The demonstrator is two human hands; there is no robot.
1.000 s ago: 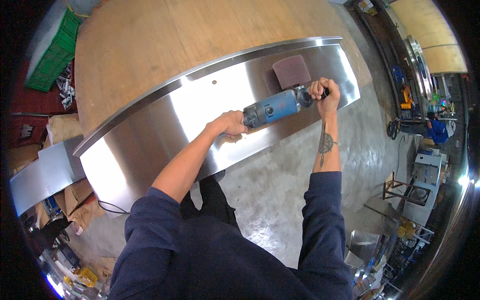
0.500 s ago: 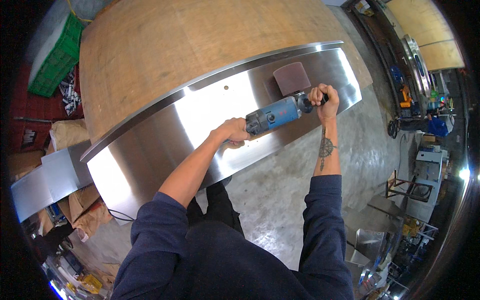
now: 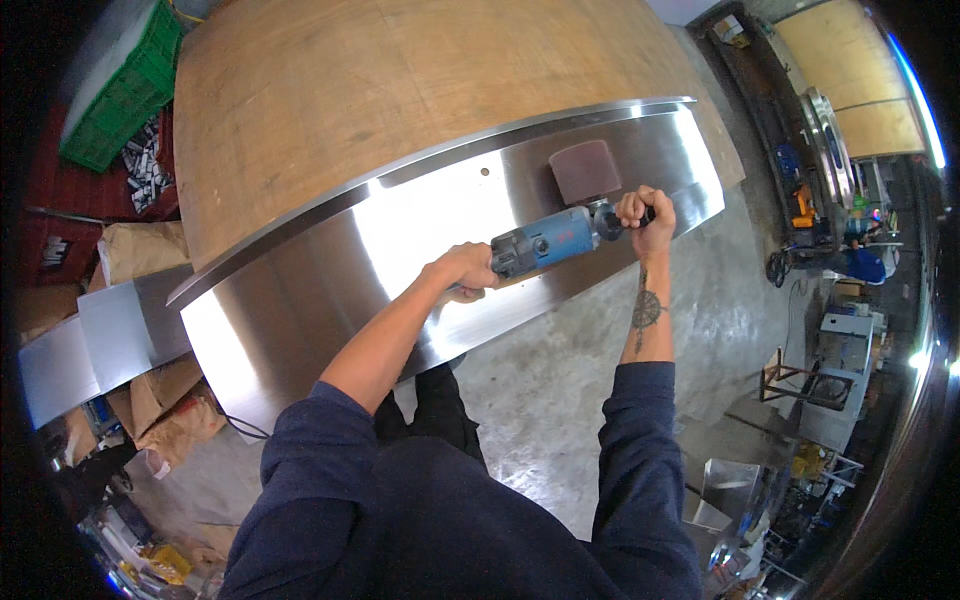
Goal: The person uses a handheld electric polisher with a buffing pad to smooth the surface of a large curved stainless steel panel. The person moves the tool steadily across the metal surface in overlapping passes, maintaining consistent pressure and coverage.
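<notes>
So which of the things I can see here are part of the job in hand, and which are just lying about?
In use:
- blue power polisher, held by left hand and right hand
- its dark red drum, on the sheet
- long stainless steel sheet
- wooden table under it

Lying about:
- green crate
- brown paper bags
- bent steel piece, left

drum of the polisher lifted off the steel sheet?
No, the brown drum lies flat against the steel sheet, with the left hand on the blue polisher body and the right hand on its side handle.
</notes>
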